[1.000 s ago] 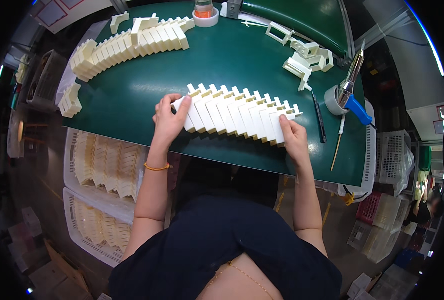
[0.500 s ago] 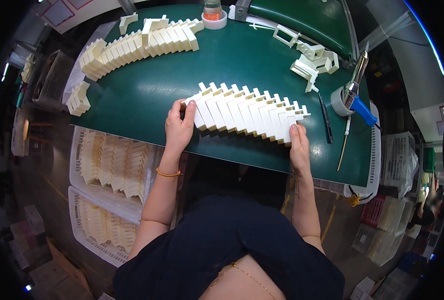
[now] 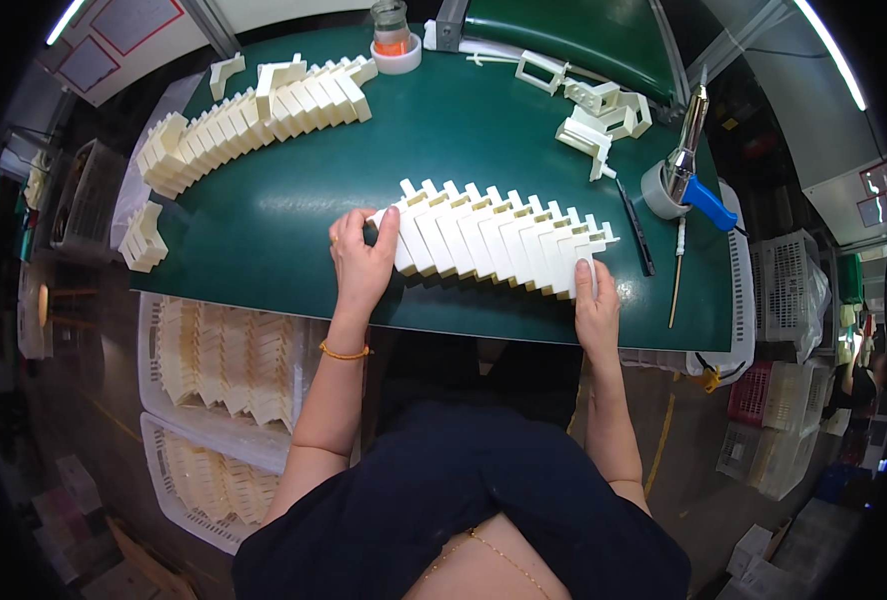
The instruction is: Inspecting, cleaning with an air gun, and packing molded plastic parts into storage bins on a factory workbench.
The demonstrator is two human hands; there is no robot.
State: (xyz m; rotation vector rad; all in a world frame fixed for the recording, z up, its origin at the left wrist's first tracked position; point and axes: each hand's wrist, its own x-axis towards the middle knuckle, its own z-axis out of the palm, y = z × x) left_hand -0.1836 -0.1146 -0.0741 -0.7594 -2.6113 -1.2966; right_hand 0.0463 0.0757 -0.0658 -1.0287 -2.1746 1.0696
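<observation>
A slanting row of nested, cream-white L-shaped plastic parts lies near the front of the green table, small tabs along its far side. My left hand is at the row's left end, thumb pressed on the end part and fingers curled around behind it. At the right end, my right hand grips the last part, thumb on top; some of its fingers are hidden. Farther back on the left is another row of the same parts, with a few parts lying across its top.
Loose white frame-like parts lie at the back right. Nearby are a black pen-like tool, a blue-handled soldering iron in a white ring holder, and a thin stick. A glass jar stands behind. White crates of parts sit below left.
The view has tilted slightly, shifting the table in the picture. A gap has opened between my left thumb and forefinger at the row's end. My right hand keeps its place on the row.
</observation>
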